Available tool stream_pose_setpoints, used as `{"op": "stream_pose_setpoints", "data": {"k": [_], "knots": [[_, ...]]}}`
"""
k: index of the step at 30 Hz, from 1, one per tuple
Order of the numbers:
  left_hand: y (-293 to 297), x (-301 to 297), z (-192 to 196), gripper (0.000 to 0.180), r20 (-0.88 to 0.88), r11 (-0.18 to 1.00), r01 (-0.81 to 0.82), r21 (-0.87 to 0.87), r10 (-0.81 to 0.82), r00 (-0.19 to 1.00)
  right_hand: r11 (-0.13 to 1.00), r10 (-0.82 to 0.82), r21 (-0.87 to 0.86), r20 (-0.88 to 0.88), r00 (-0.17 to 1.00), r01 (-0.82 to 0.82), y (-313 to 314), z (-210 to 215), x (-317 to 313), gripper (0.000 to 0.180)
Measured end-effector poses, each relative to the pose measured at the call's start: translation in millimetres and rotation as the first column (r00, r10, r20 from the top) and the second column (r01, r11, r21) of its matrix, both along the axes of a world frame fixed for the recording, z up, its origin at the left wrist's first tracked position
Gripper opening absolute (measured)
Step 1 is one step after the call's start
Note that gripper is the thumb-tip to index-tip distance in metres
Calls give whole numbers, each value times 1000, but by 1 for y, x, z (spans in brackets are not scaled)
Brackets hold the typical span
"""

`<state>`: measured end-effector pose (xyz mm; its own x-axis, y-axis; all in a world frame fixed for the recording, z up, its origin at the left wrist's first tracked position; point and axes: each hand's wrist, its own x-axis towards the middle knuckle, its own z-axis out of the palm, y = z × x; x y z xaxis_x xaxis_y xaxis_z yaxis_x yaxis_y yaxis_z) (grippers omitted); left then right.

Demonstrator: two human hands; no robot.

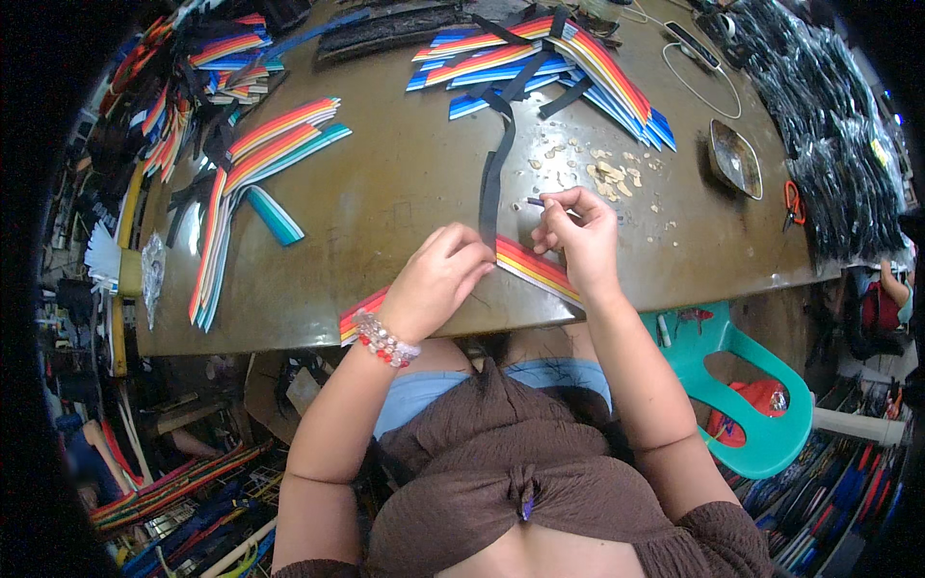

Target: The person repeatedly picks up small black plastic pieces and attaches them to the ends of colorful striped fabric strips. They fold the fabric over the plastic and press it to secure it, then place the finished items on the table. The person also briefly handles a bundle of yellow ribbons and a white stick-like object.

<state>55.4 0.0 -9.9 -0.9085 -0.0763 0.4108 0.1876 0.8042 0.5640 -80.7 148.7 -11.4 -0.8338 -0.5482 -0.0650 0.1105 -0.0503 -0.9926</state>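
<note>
My left hand (pixel 438 279) presses down on a striped strip (pixel 540 272) of red, orange and yellow bands that lies along the near edge of the brown table (pixel 405 183). Its fingers pinch the lower end of a black strap (pixel 493 178) that runs away from me toward a far pile. My right hand (pixel 575 236) is just right of the strap, fingers curled around a small dark thin object (pixel 536 202); what it is I cannot tell. A beaded bracelet (pixel 385 339) sits on my left wrist.
Piles of striped strips with black straps lie at the far middle (pixel 549 63) and left (pixel 252 159). Pale scraps (pixel 602 171) scatter beyond my right hand. A small metal dish (pixel 734 157), red scissors (pixel 794 202), black bagged goods (pixel 829 125) and a teal plastic chair (pixel 761 385) are to the right.
</note>
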Motion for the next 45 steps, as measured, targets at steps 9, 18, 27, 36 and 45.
{"op": "stream_pose_setpoints", "data": {"k": [9, 18, 27, 36, 45], "knots": [[3, -1, -15, 8, 20, 990, -76, 117, 75, 997, 949, 154, 310, -607, 780, 54, 14, -11, 42, 8], [31, 28, -11, 8, -83, 959, -282, -34, 278, 957, 998, 30, -63, 14, 999, -29, 18, -9, 26, 13], [25, 14, -1, 39, 30, 866, -451, -214, 467, 884, 954, 220, -266, 319, 922, -135, 31, 4, 1, 22], [-32, 1, 17, 21, 55, 779, -402, 482, 431, 901, 766, 594, 616, -570, 568, -184, -26, 62, -15, 12], [-318, 91, 2, 41, 115, 619, -785, 22, 779, 617, 612, 565, 762, -609, 557, 212, -102, 130, -251, 18]]}}
